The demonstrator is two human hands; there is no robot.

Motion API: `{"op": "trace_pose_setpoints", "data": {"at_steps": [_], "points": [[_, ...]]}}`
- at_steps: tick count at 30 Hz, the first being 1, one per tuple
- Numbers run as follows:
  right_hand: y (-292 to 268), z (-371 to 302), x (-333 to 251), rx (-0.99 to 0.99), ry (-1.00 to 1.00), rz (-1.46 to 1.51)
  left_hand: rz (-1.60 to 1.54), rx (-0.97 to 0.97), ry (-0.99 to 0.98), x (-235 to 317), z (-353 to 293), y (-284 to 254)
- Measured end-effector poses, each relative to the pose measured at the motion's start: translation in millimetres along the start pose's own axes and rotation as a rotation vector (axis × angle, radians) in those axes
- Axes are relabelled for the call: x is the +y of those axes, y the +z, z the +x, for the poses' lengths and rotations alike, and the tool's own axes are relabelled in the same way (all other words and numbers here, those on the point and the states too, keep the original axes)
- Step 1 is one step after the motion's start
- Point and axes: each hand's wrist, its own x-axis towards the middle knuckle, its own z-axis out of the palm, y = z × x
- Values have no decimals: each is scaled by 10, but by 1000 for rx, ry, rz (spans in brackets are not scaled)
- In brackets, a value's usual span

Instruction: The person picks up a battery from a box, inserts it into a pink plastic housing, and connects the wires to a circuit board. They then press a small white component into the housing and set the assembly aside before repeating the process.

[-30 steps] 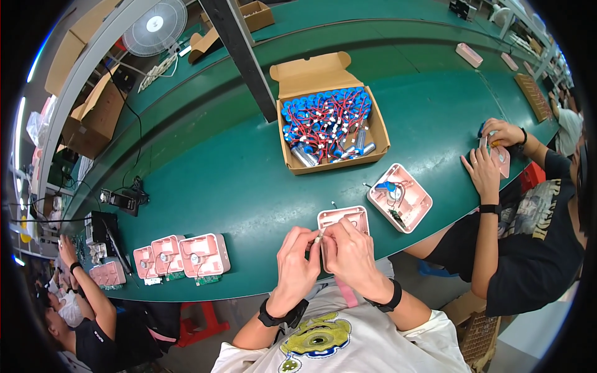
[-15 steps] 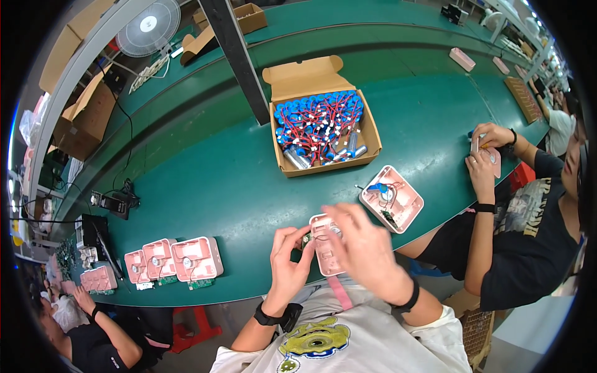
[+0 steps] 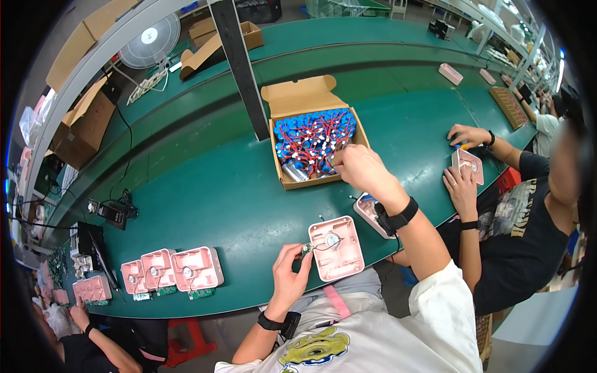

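In front of me on the bench lies an open pink plastic housing (image 3: pixel 347 264) with a round speaker (image 3: pixel 333 240) and thin wires inside. At its left edge, my left hand (image 3: pixel 290 275) pinches a small green circuit board (image 3: pixel 306 249) between thumb and fingers. My right hand (image 3: pixel 368 172) reaches over the front right corner of a cardboard box (image 3: pixel 316 180) full of blue batteries (image 3: pixel 305 127) with red leads. Its fingers are curled, and what they grip is hidden. Partly behind my right forearm sits another pink housing (image 3: pixel 368 214).
Several pink housings (image 3: pixel 198 268) with green boards stand in a row at left. A metal post (image 3: pixel 239 68) rises behind the box. A co-worker's hands (image 3: pixel 461 186) work on a pink housing (image 3: pixel 472 165) at right. Another person's hand (image 3: pixel 79 316) is at far left.
My right hand has left the pink housing and moved up and right to the battery box. My left hand stays with the circuit board at the housing's left edge.
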Motion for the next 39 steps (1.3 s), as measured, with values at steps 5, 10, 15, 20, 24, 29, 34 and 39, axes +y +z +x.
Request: {"op": "trace_pose_setpoints", "data": {"at_steps": [5, 10, 15, 20, 24, 29, 34, 39], "points": [[-32, 60, 101, -19, -28, 222, -13, -7, 2, 10, 0, 7], [-542, -47, -165, -27, 235, 632, -2, -11, -5, 20, -2, -14], [-798, -185, -264, 76, 154, 836, 7, -10, -12, 38, 12, 0], [-666, -451, -423, 254, -110, 824, 21, -2, -18, 11, -1, -2], [-587, -667, -596, 50, -33, 1194, 25, 3, -9, 3, 2, -4], [-335, -855, -667, -239, 145, 1429, 39, -2, 6, 52, 5, -6], [-185, -912, -577, -256, 166, 1349, 44, 0, 13, 54, 8, -5], [-181, -955, -551, -253, 196, 1220, 35, -4, 7, 58, 20, -11]]}}
